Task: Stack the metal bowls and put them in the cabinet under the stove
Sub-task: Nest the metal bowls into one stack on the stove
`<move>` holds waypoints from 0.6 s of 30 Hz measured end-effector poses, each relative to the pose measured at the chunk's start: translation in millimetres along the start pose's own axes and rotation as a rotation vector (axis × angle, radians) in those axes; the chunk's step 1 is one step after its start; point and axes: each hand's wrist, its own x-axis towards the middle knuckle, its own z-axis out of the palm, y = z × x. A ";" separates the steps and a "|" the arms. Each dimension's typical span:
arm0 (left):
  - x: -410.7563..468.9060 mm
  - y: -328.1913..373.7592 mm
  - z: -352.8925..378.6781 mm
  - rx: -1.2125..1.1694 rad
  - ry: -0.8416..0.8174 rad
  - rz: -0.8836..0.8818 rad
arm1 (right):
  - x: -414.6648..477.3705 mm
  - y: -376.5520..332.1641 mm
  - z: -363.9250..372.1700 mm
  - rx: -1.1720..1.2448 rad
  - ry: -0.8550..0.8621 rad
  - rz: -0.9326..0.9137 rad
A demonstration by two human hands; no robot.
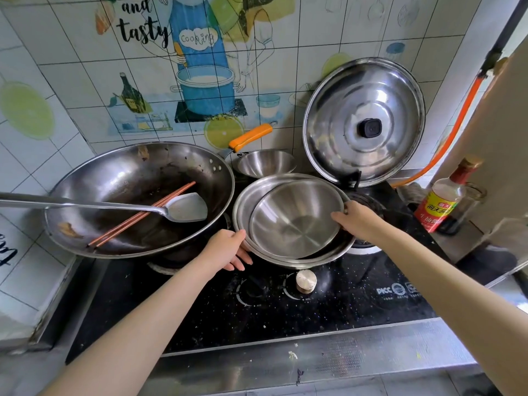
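hidden under the wok [137, 195]: the left burner. spatula [177, 210] handle cut off at the left edge; chopsticks [143, 215] lying in the wok beside it. bottle [445, 201] label too blurred to read. far small bowl [265, 164] partly blocked by the near stack, orange handle [251, 137] just behind it, its pan mostly out of sight. lid [364, 122] propped upright against the tiled wall at the back right.

between both hands, over the stove [285, 310] centre: inner bowl [297, 218] nested in a wider outer bowl [243, 201], tilted toward the camera. left hand [228, 248] cupped at the outer bowl's near-left rim, thumb on the edge, fingers curled beneath and partly hidden. right hand [357, 218] gripping the right rim, thumb over the inner bowl's edge, fingertips tucked out of view behind the rim. hard to tell whether the stack rests on the right burner or hangs clear of it. knob [306, 280] just below the stack.
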 end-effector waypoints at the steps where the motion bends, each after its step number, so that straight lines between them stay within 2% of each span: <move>1: -0.1 -0.1 0.1 0.002 -0.001 -0.001 | -0.4 0.8 0.8 -0.026 0.015 -0.005; 11: -5.1 -1.4 0.4 0.005 -0.013 -0.013 | -6.8 2.6 -0.4 -0.196 0.083 -0.113; 18: -11.2 0.7 -0.5 -0.008 0.001 0.004 | -13.6 10.3 -1.4 -0.108 0.124 0.026</move>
